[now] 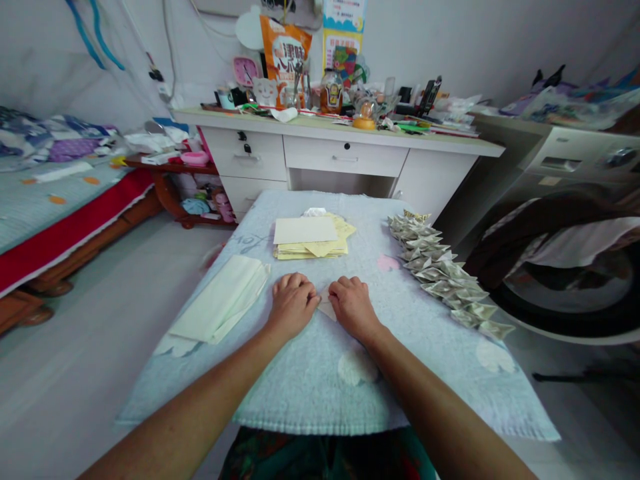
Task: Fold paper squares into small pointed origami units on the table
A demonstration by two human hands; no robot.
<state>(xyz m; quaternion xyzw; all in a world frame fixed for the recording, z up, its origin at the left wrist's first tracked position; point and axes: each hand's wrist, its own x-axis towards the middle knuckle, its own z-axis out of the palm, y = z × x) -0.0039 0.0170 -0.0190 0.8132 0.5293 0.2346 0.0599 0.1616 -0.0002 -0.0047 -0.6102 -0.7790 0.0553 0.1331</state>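
A small piece of folded whitish paper point(327, 305) lies on the blue cloth between my hands, partly covered by them. My left hand point(294, 301) is curled, its thumb and fingertips at the paper's left edge. Fingers bent, my right hand point(353, 305) presses on the paper's right part. Beyond them sits a stack of yellowish sheets point(310, 250) with a white sheet point(305, 230) on top. Left of my left hand lies a folded pale green paper point(223, 300). Rows of folded grey paper pieces point(440, 270) stretch along the cloth's right side.
The cloth-covered table point(320, 400) stands before a white desk point(345, 157) crowded with jars, an orange bag point(285, 60) and small items. A bed point(60, 200) is at the left, and a washing machine point(565, 220) at the right.
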